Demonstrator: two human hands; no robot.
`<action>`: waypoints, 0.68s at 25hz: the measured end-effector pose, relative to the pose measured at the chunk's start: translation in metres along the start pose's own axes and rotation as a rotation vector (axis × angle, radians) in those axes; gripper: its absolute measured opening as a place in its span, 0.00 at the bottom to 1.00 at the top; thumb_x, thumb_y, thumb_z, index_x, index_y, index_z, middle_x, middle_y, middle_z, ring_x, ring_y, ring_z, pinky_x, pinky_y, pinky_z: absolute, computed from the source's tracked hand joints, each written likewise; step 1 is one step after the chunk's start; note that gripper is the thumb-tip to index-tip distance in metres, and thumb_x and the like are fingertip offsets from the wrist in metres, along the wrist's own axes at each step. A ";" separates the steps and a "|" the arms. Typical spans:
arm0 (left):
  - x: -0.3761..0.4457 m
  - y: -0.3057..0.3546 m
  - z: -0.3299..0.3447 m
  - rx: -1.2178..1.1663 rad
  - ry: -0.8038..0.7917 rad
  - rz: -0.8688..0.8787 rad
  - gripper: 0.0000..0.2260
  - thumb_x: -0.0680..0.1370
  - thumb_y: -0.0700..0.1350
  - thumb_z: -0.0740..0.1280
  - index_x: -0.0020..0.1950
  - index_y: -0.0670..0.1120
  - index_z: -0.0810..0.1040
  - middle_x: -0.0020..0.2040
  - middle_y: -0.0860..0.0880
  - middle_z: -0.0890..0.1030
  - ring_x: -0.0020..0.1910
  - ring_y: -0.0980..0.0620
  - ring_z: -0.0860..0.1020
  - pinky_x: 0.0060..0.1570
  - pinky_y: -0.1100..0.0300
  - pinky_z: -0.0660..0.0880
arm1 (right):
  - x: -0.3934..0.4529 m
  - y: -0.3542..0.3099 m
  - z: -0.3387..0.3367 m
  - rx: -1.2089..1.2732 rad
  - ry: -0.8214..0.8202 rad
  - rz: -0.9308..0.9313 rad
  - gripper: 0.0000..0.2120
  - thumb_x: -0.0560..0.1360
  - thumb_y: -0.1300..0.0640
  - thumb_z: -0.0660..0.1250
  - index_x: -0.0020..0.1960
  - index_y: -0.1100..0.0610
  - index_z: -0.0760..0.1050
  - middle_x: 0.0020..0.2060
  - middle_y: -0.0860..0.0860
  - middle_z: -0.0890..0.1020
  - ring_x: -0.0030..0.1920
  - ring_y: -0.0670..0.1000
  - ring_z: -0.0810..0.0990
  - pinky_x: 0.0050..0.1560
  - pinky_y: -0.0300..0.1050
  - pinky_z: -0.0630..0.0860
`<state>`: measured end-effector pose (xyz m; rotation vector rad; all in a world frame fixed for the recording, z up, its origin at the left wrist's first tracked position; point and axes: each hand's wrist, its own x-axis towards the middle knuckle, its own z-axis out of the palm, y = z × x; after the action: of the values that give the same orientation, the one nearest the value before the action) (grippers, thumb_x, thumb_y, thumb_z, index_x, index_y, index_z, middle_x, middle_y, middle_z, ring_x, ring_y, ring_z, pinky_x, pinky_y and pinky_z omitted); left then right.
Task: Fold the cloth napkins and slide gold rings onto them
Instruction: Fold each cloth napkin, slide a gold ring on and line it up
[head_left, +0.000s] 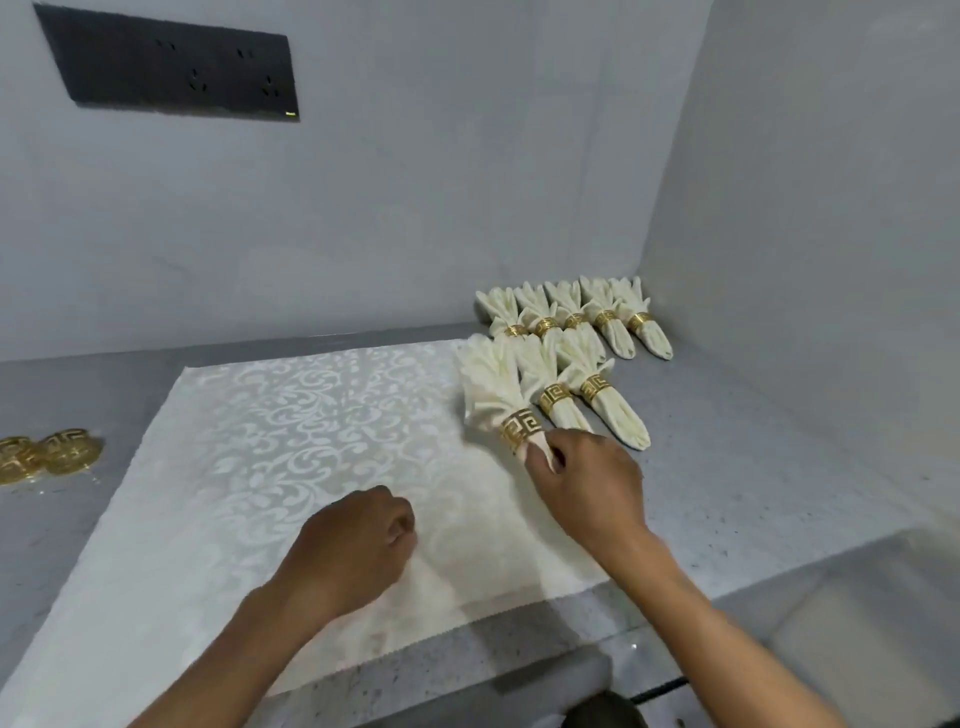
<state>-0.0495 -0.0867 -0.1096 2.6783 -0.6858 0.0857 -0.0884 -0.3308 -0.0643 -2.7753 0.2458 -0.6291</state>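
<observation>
Both forearms are bare to the frame's edge, the left hand (358, 540) and right hand (589, 486) ungloved.

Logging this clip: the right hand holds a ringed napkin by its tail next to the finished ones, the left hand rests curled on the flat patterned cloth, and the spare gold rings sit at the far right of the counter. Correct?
Not quite. In the head view the spare gold rings lie at the far left of the counter, not the right. The rest stands: right hand holds the ringed napkin by its tail, left hand curled on the patterned cloth.

Pale grey walls (467, 182) meet in corner; black socket panel (171, 67); speckled grey counter (753, 467).
</observation>
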 end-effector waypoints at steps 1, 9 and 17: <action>0.019 0.004 0.005 0.017 -0.006 0.017 0.10 0.80 0.54 0.59 0.56 0.56 0.78 0.55 0.60 0.76 0.55 0.55 0.76 0.54 0.56 0.73 | 0.020 0.021 -0.010 -0.012 0.051 0.018 0.19 0.77 0.45 0.61 0.31 0.51 0.63 0.28 0.46 0.70 0.31 0.53 0.70 0.30 0.46 0.60; 0.046 0.006 0.055 0.021 0.121 -0.021 0.34 0.73 0.66 0.40 0.74 0.58 0.68 0.77 0.55 0.63 0.74 0.55 0.59 0.69 0.58 0.51 | 0.132 0.169 -0.019 -0.171 0.158 0.205 0.13 0.77 0.51 0.62 0.36 0.55 0.74 0.35 0.54 0.79 0.34 0.57 0.74 0.32 0.44 0.64; 0.050 0.000 0.060 0.098 0.156 -0.001 0.29 0.76 0.64 0.43 0.72 0.59 0.69 0.75 0.56 0.65 0.71 0.58 0.58 0.66 0.60 0.50 | 0.138 0.186 0.048 -0.156 0.002 0.314 0.15 0.79 0.46 0.59 0.39 0.52 0.76 0.38 0.52 0.80 0.38 0.53 0.75 0.34 0.44 0.66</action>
<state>-0.0078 -0.1315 -0.1579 2.7289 -0.6463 0.3320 0.0370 -0.5263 -0.1092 -2.7932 0.7428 -0.5517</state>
